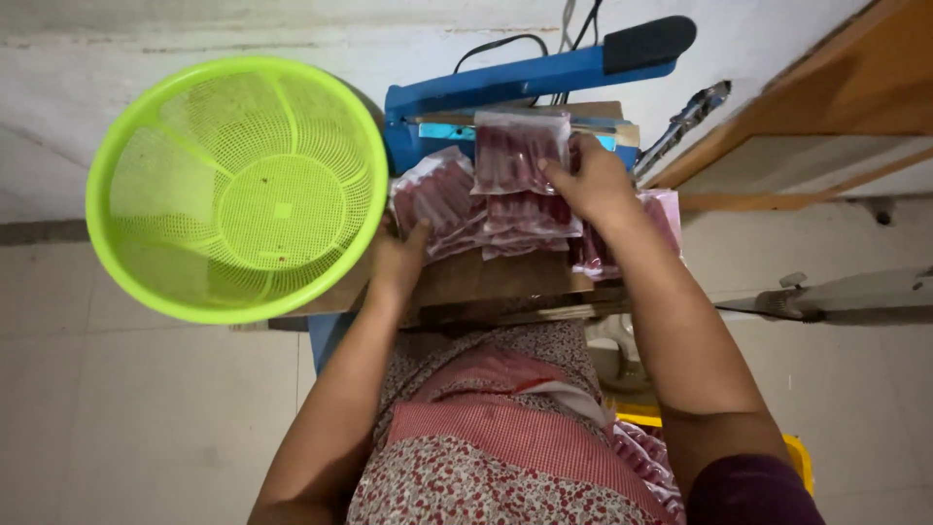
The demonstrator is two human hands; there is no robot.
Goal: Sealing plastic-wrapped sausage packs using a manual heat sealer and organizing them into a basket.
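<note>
Pressing down from above, the right hand (595, 183) is laid flat, fingers spread wide, over the stack of clear plastic pouches filled with dark red sticks (520, 199); nothing is gripped, the pile is only pinned. The topmost pouch (520, 151) is seen just beyond its fingertips, its far edge lying at the sealing bar of the blue lever-arm heat sealer (544, 76), whose arm is raised. The left hand (398, 255) is cupped against the near-left side of the pile, thumb raised, fingers partly hidden, so whether a pouch is pinched cannot be told.

The pouches are slick and loosely overlapped, so a slide toward the near edge of the brown wooden surface (486, 277) is judged likely if pressure is eased unevenly. Fingertips are kept close to the sealer bar, where a burn or a pinch could be caused. The empty lime-green plastic mesh basket (233, 190), left of the left hand, overhangs its support and could be tipped by an elbow.
</note>
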